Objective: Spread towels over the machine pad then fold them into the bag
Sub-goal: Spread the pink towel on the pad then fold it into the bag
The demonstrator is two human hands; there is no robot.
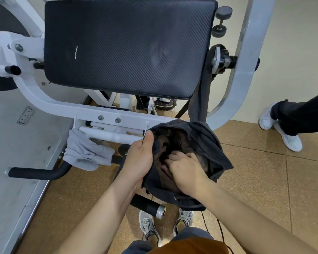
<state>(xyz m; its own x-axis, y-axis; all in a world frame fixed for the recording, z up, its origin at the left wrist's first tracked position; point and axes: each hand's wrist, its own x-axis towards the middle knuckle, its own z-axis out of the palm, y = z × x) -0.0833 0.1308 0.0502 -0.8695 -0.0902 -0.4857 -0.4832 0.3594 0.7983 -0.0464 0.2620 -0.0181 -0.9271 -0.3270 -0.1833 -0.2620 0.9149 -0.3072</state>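
Head view: the bag (206, 143), a dark, floppy cloth sack, hangs at about 5 o'clock from the pad (125, 46), its mouth gaping upward toward the camera. The left hand (139, 160) is closed on the bag's rim at the mouth's 9 o'clock side, thumb on top, pinching the fabric open. The right hand (186, 169) is sunk into the mouth from 5 o'clock, fingers curled down among dark brownish cloth, likely a towel; whether it grips that cloth cannot be told.

A grey towel (86, 154), soft and crumpled, hangs over the white frame (117, 110) at 9 o'clock from the bag, just beside the left hand and nearer it than the right. Its long axis runs roughly 10 to 4 o'clock.

The pad is bare: flat, rectangular, black ribbed vinyl with rounded corners.
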